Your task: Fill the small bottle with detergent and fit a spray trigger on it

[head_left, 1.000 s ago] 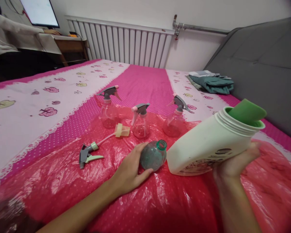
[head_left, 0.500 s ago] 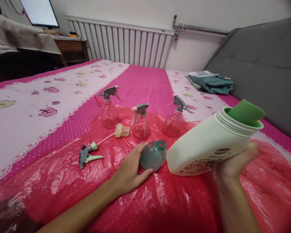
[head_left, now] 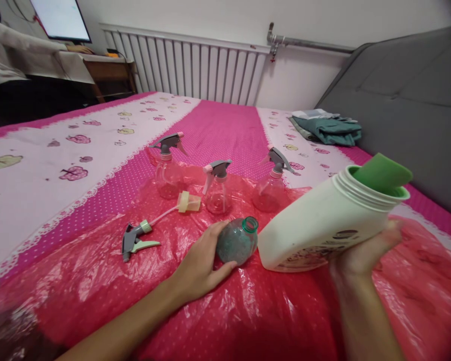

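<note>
My left hand (head_left: pixel 203 260) is wrapped round a small green-tinted spray bottle (head_left: pixel 236 243) without its sprayer, its neck uncovered and leaning right. In my right hand (head_left: pixel 364 250) a large white detergent bottle (head_left: pixel 323 225) tilts up to the right, a green spout (head_left: pixel 383 173) in its wide mouth. The white bottle's base is close beside the small bottle. A loose grey and light-green trigger sprayer (head_left: pixel 135 239) lies left of my left hand. Its tube runs to a pale yellow cap-like piece (head_left: pixel 189 201), possibly a small funnel.
Three clear spray bottles with grey and pink triggers stand behind: left (head_left: pixel 169 178), middle (head_left: pixel 218 193) and right (head_left: pixel 268 190). Red plastic sheeting (head_left: pixel 108 281) covers the bed's near part. Folded clothes (head_left: pixel 328 129) lie by the grey headboard (head_left: pixel 402 95). A person's sleeve (head_left: pixel 26 42) shows at left.
Hardly anything differs. The white detergent bottle's mouth and green spout have shifted very slightly to the right; both hands keep their holds.
</note>
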Action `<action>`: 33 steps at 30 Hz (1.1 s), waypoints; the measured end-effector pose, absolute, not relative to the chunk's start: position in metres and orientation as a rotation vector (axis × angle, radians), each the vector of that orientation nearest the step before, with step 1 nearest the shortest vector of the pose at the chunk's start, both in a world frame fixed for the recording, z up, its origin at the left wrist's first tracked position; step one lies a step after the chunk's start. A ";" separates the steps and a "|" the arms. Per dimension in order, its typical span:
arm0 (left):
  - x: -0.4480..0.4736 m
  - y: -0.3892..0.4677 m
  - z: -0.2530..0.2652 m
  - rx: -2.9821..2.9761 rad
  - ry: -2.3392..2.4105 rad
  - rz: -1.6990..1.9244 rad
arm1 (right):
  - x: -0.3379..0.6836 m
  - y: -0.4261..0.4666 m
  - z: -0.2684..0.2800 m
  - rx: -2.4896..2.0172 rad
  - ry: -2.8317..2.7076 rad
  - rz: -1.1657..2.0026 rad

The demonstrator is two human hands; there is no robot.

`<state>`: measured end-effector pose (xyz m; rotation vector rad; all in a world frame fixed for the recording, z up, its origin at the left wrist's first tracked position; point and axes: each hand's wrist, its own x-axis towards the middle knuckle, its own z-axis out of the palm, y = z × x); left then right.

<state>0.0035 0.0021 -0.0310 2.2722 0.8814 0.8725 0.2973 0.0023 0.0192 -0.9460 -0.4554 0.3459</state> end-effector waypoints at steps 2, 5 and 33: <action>0.003 0.002 -0.031 2.272 0.877 0.873 | 0.298 0.003 0.019 -0.952 -0.453 0.331; 0.003 0.002 -0.032 2.297 0.889 0.884 | 0.298 0.003 0.018 -0.949 -0.439 0.334; 0.003 0.001 -0.032 2.331 0.928 0.894 | 0.300 0.003 0.017 -0.977 -0.460 0.306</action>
